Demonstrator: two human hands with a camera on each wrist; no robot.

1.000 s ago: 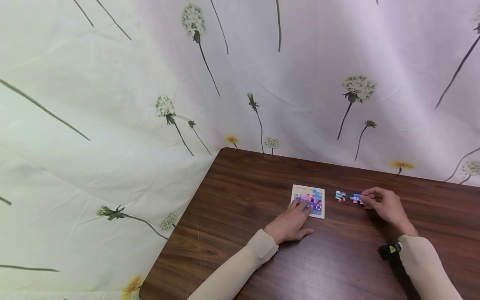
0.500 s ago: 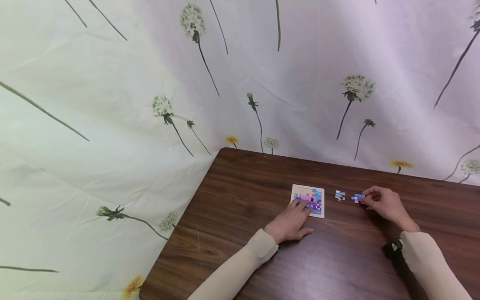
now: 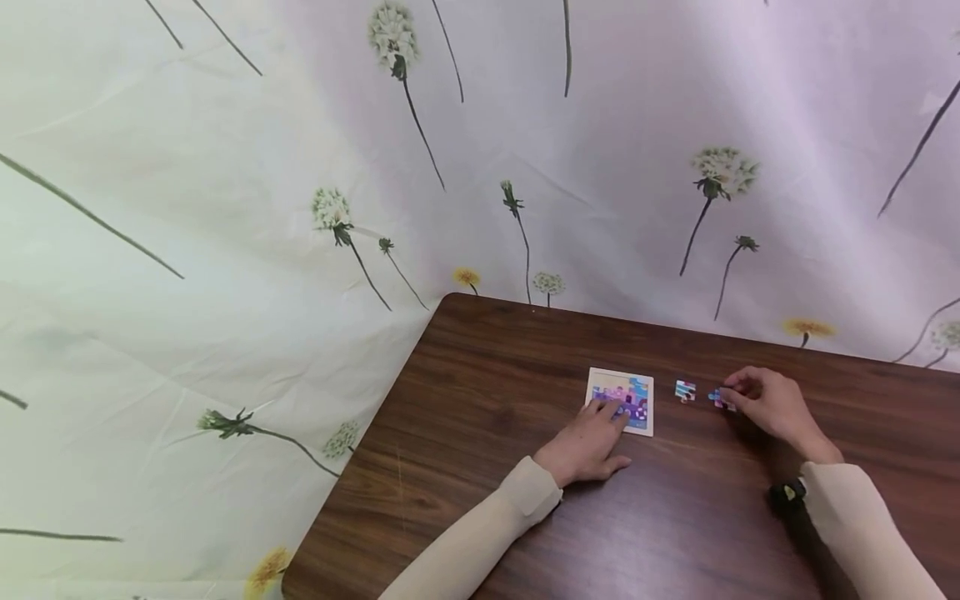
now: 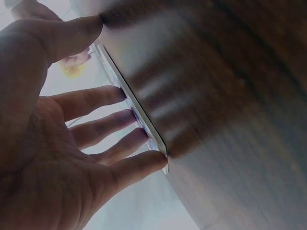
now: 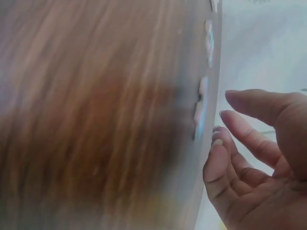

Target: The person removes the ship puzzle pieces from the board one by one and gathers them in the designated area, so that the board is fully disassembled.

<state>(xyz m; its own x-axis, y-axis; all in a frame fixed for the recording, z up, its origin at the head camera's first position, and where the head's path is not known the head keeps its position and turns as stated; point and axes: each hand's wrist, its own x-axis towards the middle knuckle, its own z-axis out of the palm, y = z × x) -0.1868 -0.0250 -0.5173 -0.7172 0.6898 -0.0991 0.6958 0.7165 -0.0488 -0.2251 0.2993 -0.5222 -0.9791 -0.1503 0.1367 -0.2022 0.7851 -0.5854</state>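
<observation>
Along the left and back hangs a thin, creased curtain (image 3: 225,208) printed with dandelions, and against it stands the dark wood-grain table (image 3: 487,433), smooth, with a rounded far left corner. Our left hand (image 3: 588,442) lies flat with straight, relaxed fingers (image 4: 103,127) pressing the near left part of the puzzle board (image 3: 621,400), a thin square card with a pale border and a purple-blue picture, its edges roughly square to the far table edge. To its right lies a small loose piece (image 3: 685,391), apart from the board. Beside it our right hand (image 3: 772,408), fingers curled, touches a second piece (image 3: 717,399); whether it pinches it, we cannot tell.
</observation>
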